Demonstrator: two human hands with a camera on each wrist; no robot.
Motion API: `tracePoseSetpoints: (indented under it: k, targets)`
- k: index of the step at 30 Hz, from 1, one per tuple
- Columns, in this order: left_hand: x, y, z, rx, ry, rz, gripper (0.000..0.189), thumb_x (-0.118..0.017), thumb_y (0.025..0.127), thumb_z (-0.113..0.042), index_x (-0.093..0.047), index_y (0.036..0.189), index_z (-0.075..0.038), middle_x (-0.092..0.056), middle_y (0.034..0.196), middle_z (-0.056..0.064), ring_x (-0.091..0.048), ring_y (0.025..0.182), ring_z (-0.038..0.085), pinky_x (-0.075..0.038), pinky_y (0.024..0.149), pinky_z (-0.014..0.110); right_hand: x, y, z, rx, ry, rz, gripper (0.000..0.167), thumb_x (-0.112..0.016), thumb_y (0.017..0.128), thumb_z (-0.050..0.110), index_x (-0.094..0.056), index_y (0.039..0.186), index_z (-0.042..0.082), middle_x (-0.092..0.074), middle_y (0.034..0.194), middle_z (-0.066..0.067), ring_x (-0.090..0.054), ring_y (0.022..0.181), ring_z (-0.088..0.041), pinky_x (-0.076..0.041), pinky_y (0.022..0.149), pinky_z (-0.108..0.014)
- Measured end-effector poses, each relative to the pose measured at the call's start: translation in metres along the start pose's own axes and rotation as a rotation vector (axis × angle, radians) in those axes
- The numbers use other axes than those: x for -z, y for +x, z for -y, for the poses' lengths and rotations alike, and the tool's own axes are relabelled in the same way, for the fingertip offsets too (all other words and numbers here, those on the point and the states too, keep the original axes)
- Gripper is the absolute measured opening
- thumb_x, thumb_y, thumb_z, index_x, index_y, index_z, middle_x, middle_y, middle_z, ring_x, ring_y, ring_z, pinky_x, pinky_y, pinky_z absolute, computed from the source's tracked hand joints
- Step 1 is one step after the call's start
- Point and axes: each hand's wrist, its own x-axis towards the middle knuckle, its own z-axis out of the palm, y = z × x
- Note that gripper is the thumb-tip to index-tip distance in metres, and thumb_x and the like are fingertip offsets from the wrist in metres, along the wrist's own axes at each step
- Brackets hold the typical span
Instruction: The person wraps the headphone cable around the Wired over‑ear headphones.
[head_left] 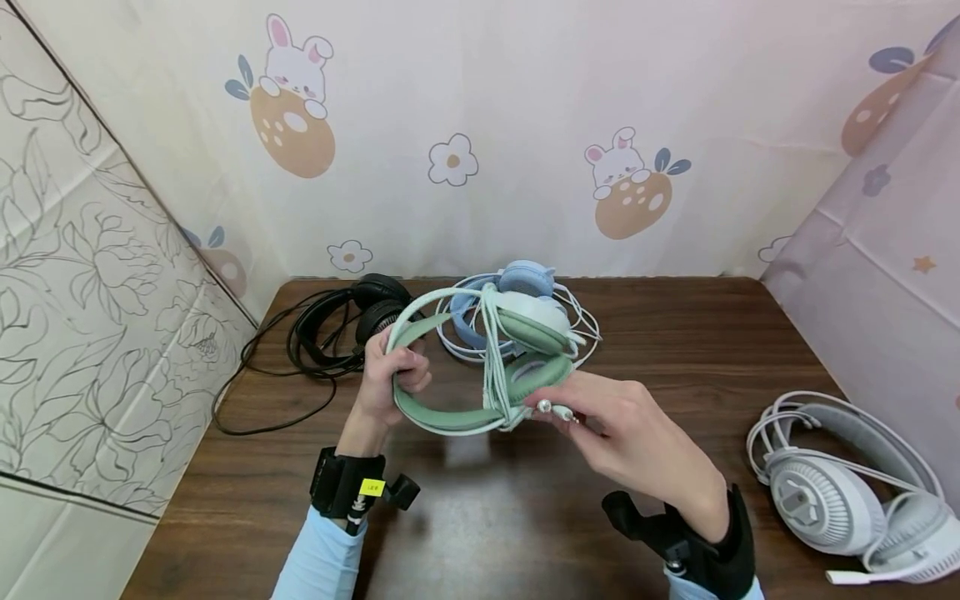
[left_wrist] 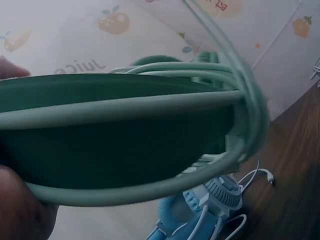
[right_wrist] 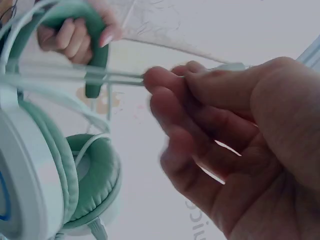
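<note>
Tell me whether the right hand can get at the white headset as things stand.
Probably yes, once the right hand lets go of the pinched cable ends. The white headset lies on the table to its right, with nothing seen between.

Head cam: high, fwd/down over tabletop [head_left: 465, 508]. L wrist: v. close on grn headset [head_left: 495, 358]. R: near, past fingers [right_wrist: 172, 112]; all share headset.

My left hand [head_left: 395, 375] is raised above the table [head_left: 465, 533], closer to its left edge, fingers curled inward in a grip. My right hand [head_left: 622, 425], closer to the right edge, angles inward from the wrist, thumb and index finger pinched together, remaining fingers loosely bent. Both forearms [head_left: 322, 554], light-blue-sleeved, reach in from the near side.
</note>
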Motion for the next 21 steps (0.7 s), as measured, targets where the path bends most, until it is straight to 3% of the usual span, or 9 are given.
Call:
tracePoseSetpoints:
  k: [1, 5, 9, 11, 15, 18, 21]
  targets:
    - [-0.001, 0.000, 0.001, 0.022, 0.015, 0.018, 0.020, -0.042, 0.079, 0.009, -0.048, 0.085, -0.010, -0.021, 0.055, -0.001, -0.013, 0.045, 0.012, -0.007, 0.042, 0.029, -0.001, 0.000, -0.002, 0.009, -0.014, -0.018, 0.024, -0.050, 0.106, 0.021, -0.071, 0.114, 0.012, -0.068, 0.098, 0.006, -0.052, 0.076, -0.001, -0.041, 0.065, -0.012]
    - [-0.007, -0.001, 0.003, 0.118, 0.064, 0.098, 0.020, -0.045, 0.077, 0.006, -0.048, 0.087, -0.012, -0.024, 0.056, -0.001, -0.014, 0.045, 0.013, -0.010, 0.041, 0.030, -0.002, 0.000, -0.011, 0.030, -0.090, -0.053, 0.016, -0.057, 0.103, 0.017, -0.072, 0.102, 0.011, -0.064, 0.097, 0.002, -0.052, 0.085, -0.010, -0.041, 0.070, -0.018]
    - [-0.010, -0.001, 0.006, 0.196, 0.062, 0.218, 0.022, -0.046, 0.076, 0.007, -0.050, 0.088, -0.011, -0.024, 0.058, -0.001, -0.014, 0.045, 0.014, -0.012, 0.040, 0.029, -0.003, 0.001, -0.019, -0.026, -0.154, -0.044, 0.026, -0.062, 0.101, 0.035, -0.072, 0.092, 0.013, -0.060, 0.115, -0.008, -0.049, 0.109, -0.027, -0.038, 0.091, -0.038]
    - [-0.011, -0.001, 0.006, 0.216, 0.024, 0.279, 0.024, -0.044, 0.076, 0.007, -0.051, 0.091, -0.009, -0.023, 0.059, 0.000, -0.014, 0.045, 0.014, -0.013, 0.039, 0.029, -0.004, 0.001, -0.024, -0.058, -0.129, -0.034, 0.028, -0.062, 0.100, 0.040, -0.072, 0.092, 0.014, -0.056, 0.124, -0.012, -0.045, 0.117, -0.033, -0.035, 0.094, -0.046]
    - [-0.012, -0.001, 0.006, 0.225, -0.060, 0.362, 0.033, -0.039, 0.076, 0.010, -0.055, 0.100, -0.008, -0.021, 0.060, 0.001, -0.013, 0.043, 0.013, -0.012, 0.038, 0.028, -0.007, 0.000, -0.029, -0.130, -0.038, -0.002, 0.021, -0.077, 0.091, 0.025, -0.063, 0.100, 0.012, -0.047, 0.135, -0.015, -0.046, 0.123, -0.029, -0.038, 0.100, -0.034]
    - [-0.013, -0.001, 0.006, 0.224, -0.097, 0.383, 0.041, -0.037, 0.074, 0.013, -0.057, 0.102, -0.009, -0.020, 0.061, 0.000, -0.012, 0.044, 0.011, -0.011, 0.037, 0.027, -0.006, 0.000, -0.031, -0.239, 0.003, 0.042, 0.043, -0.081, 0.083, 0.013, -0.051, 0.114, 0.008, -0.044, 0.136, -0.014, -0.049, 0.121, -0.024, -0.043, 0.098, -0.029]
    - [-0.014, -0.002, 0.005, 0.224, -0.114, 0.393, 0.045, -0.036, 0.073, 0.014, -0.059, 0.103, -0.010, -0.020, 0.061, -0.001, -0.011, 0.045, 0.011, -0.010, 0.037, 0.027, -0.005, -0.002, -0.035, -0.406, 0.046, 0.133, 0.065, -0.078, 0.086, 0.020, -0.038, 0.136, 0.010, -0.049, 0.135, -0.010, -0.053, 0.121, -0.021, -0.046, 0.098, -0.036]
